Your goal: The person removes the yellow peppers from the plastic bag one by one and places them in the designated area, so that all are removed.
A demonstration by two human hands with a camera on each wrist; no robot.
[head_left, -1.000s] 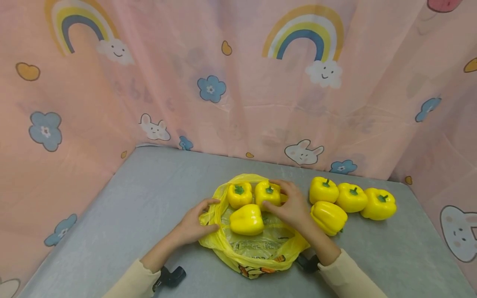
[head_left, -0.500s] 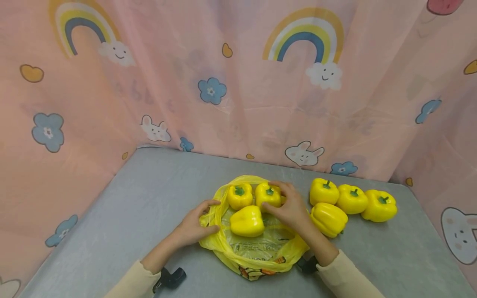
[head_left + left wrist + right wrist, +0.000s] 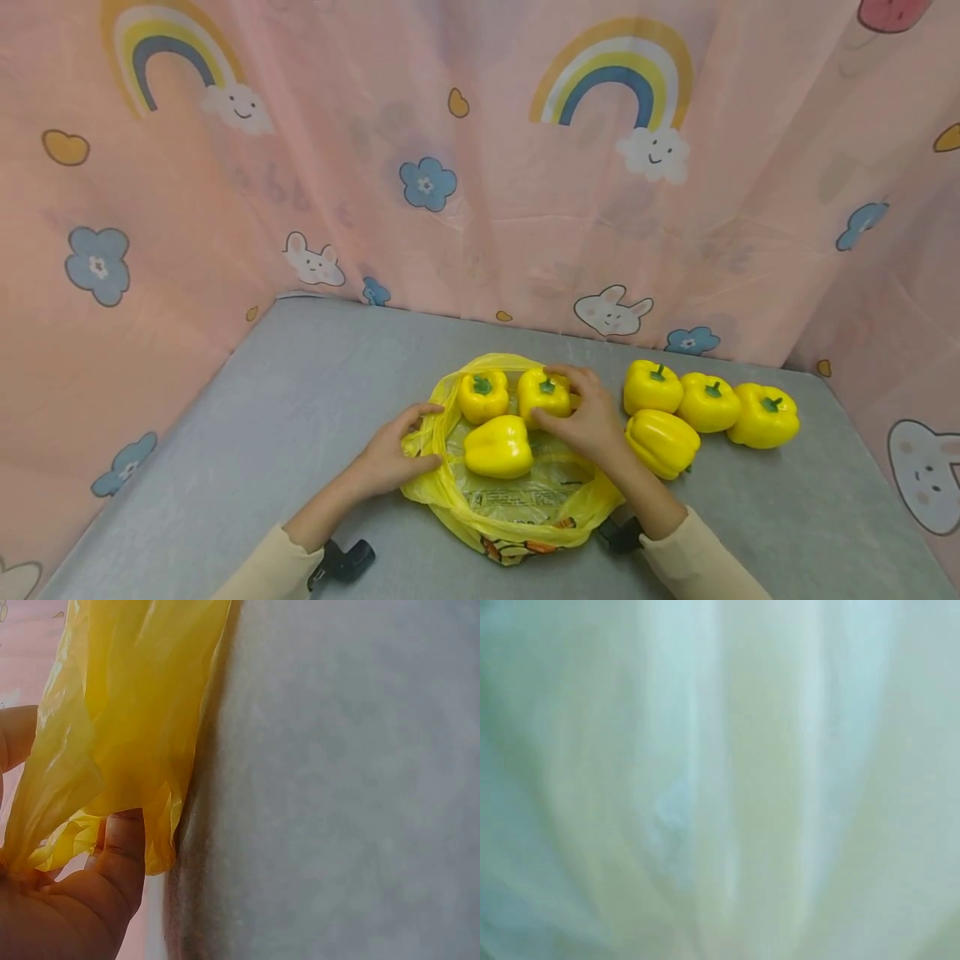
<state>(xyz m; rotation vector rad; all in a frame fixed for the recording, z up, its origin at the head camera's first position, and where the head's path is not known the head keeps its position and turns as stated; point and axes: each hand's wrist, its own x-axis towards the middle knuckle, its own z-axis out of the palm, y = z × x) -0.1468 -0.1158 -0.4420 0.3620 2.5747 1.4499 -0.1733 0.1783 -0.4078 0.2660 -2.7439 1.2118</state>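
A yellow plastic bag [image 3: 517,529] lies spread on the table with its mouth facing up. My left hand [image 3: 390,450] holds the bag's left rim; in the left wrist view the yellow film [image 3: 142,705] hangs between thumb and fingers. Inside the bag, my right hand [image 3: 588,421] grips a yellow bell pepper [image 3: 542,400] with its green stem up, thumb on the near side and fingers on the far side. Beside it stands another upright bell pepper [image 3: 483,400], and in front a third bell pepper [image 3: 497,448] lies on its side. The right wrist view is blurred pale folds.
To the right of the bag, several yellow bell peppers [image 3: 708,402] sit close together on the grey table [image 3: 315,392]. One of them, a tipped pepper [image 3: 662,443], lies near my right forearm. A pink patterned curtain [image 3: 487,225] surrounds the table behind and at the sides.
The bell pepper in my right hand has shifted slightly right, away from the upright one beside it. My left hand stays at the bag's rim.
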